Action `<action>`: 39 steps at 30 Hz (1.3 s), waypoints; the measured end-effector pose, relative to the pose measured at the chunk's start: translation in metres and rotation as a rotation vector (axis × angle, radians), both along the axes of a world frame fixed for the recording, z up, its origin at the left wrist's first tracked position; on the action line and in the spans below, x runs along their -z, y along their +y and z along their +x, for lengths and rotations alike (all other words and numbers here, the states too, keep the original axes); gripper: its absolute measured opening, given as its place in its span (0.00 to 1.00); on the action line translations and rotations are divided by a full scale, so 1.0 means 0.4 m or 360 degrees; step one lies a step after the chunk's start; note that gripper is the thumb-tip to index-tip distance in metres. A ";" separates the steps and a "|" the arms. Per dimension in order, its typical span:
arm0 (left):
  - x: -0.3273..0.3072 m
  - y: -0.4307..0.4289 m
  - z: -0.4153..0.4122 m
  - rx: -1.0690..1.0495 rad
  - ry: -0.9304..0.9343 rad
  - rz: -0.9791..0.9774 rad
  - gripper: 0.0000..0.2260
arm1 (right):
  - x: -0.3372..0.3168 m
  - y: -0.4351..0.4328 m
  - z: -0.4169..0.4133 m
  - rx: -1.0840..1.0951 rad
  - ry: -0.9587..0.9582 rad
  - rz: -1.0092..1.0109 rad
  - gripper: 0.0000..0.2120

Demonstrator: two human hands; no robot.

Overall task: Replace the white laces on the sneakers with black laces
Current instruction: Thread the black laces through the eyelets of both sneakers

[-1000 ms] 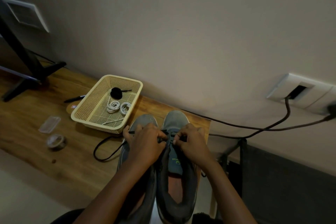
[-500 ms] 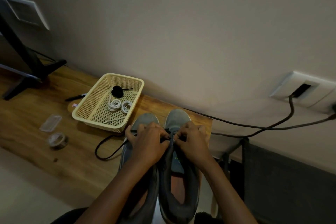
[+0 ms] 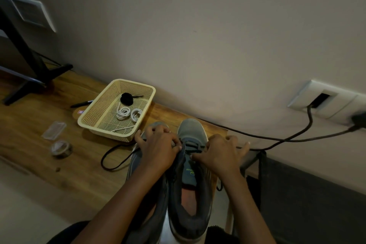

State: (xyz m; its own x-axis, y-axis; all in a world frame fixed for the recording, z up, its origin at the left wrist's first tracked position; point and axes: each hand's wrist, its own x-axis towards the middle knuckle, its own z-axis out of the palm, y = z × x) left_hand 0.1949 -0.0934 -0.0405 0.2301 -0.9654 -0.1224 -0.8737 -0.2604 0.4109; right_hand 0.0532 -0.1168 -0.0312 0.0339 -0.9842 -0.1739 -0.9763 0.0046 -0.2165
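Two grey sneakers stand side by side at the table's near edge, toes toward the wall. The right sneaker (image 3: 191, 188) has a black lace (image 3: 191, 147) crossing its lowest eyelets. My left hand (image 3: 158, 148) grips the left eyelet flap of that shoe, covering most of the left sneaker (image 3: 156, 125). My right hand (image 3: 219, 154) pinches the lace at the shoe's right side, fingers spread. A loose length of black lace (image 3: 111, 156) loops on the table to the left. Coiled white laces (image 3: 128, 114) and a rolled black lace (image 3: 126, 98) lie in the cream basket (image 3: 95, 127).
The wooden table (image 3: 39, 164) also carries a roll of tape (image 3: 61, 148), a clear plastic piece (image 3: 53, 130), a pen (image 3: 81, 103) and a black stand foot (image 3: 39, 81). A black cable (image 3: 277, 138) runs from the wall socket (image 3: 320, 99) across the right.
My right hand has moved out to the right and spread its fingers, uncovering the black lace across the lower eyelets. My left hand stays in the same place.
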 end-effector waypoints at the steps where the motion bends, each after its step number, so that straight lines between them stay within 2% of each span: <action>1: 0.001 -0.001 0.002 -0.0010 0.0030 -0.0014 0.04 | 0.007 0.001 -0.006 0.0002 0.0009 -0.0027 0.20; 5: 0.001 -0.011 0.014 -0.0090 0.0069 -0.0093 0.04 | 0.022 -0.004 -0.022 0.0017 -0.0037 -0.0023 0.17; 12: -0.012 -0.024 0.055 -0.0239 0.0143 -0.0002 0.09 | 0.029 -0.009 -0.023 0.0067 -0.0167 -0.0017 0.13; 15: -0.023 -0.030 0.099 -0.0372 0.0209 -0.0063 0.06 | 0.031 -0.009 -0.024 0.0067 -0.0150 -0.0019 0.13; 19: -0.030 -0.025 0.155 -0.0470 0.0231 -0.0154 0.08 | 0.032 -0.008 -0.023 0.0067 -0.0175 -0.0036 0.12; 26: -0.016 -0.022 0.089 -0.0198 0.0089 -0.0293 0.01 | 0.032 -0.007 -0.018 0.0016 -0.0253 -0.0052 0.12; 31: 0.004 -0.016 0.049 0.0201 -0.0092 -0.0147 0.09 | 0.030 -0.007 -0.017 -0.0008 -0.0245 -0.0064 0.14; 39: 0.009 -0.020 0.045 0.0155 -0.0090 -0.0149 0.04 | 0.033 -0.009 -0.019 0.0011 -0.0235 -0.0092 0.11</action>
